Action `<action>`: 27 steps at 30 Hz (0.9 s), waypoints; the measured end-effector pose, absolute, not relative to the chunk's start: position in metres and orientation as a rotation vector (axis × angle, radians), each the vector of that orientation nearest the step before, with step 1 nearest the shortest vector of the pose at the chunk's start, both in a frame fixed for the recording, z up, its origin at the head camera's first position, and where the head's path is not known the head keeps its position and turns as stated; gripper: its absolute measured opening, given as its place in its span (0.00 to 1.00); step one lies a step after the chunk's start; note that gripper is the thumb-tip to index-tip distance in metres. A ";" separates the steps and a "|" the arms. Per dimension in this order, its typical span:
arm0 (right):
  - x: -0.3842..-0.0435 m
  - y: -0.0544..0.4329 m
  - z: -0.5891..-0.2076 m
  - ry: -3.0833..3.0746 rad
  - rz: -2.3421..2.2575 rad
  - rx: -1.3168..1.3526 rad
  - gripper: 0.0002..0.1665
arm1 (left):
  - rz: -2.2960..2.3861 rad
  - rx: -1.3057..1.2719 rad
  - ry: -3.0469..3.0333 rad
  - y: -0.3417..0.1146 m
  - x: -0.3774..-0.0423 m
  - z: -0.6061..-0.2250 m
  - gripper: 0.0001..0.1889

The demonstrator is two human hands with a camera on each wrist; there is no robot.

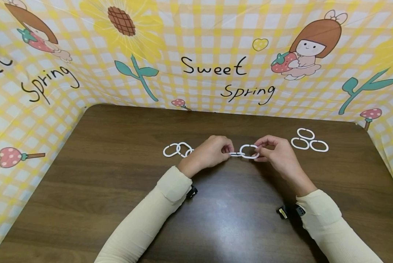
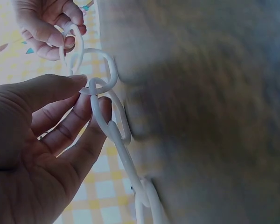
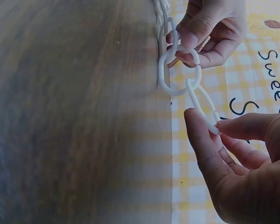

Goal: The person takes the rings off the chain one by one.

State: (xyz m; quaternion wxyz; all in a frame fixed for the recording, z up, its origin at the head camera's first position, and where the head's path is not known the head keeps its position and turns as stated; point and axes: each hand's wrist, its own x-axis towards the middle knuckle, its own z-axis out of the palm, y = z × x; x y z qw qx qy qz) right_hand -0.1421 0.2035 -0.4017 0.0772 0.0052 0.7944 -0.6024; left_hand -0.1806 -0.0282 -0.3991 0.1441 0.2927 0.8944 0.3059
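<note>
A chain of white oval plastic links (image 1: 177,147) runs across the table from left to right. My left hand (image 1: 210,154) pinches one of its links between thumb and fingertips, and covers part of the chain in the head view. In the left wrist view the pinched link (image 2: 99,114) hooks through its neighbours. My right hand (image 1: 280,157) holds the link at the right end (image 1: 240,150) by its outer curve. Seen from the right wrist, this end link (image 3: 194,98) is threaded through the link beside it, and thumb and fingers pinch its near end.
Three loose white links (image 1: 319,141) lie close together at the back right of the brown wooden table (image 1: 222,219). A yellow checked cloth (image 1: 216,44) with printed flowers and lettering stands around the back and sides.
</note>
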 end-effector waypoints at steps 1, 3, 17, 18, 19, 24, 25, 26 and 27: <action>-0.142 0.203 -0.402 2.380 -1.803 0.016 0.12 | 0.888 0.838 2.578 -0.028 -0.181 -0.399 0.04; -0.142 0.203 -0.401 2.379 -1.803 0.018 0.12 | 0.899 0.830 2.577 -0.028 -0.181 -0.399 0.05; -0.142 0.203 -0.402 2.355 -1.821 0.006 0.12 | 0.949 0.806 2.564 -0.027 -0.183 -0.400 0.05; -0.142 0.203 -0.402 2.359 -1.815 0.005 0.12 | 0.952 0.806 2.564 -0.026 -0.183 -0.400 0.05; -0.143 0.203 -0.402 2.364 -1.808 0.005 0.12 | 0.953 0.805 2.564 -0.026 -0.183 -0.400 0.05; -0.143 0.202 -0.403 2.365 -1.787 0.010 0.12 | 0.960 0.811 2.570 -0.026 -0.182 -0.398 0.05; -0.143 0.202 -0.403 2.362 -1.787 0.011 0.12 | 0.961 0.814 2.574 -0.026 -0.182 -0.398 0.06; -0.143 0.202 -0.403 2.359 -1.788 0.011 0.12 | 0.962 0.817 2.576 -0.026 -0.182 -0.398 0.06; -0.143 0.202 -0.403 2.356 -1.787 0.011 0.12 | 0.965 0.820 2.578 -0.026 -0.182 -0.398 0.06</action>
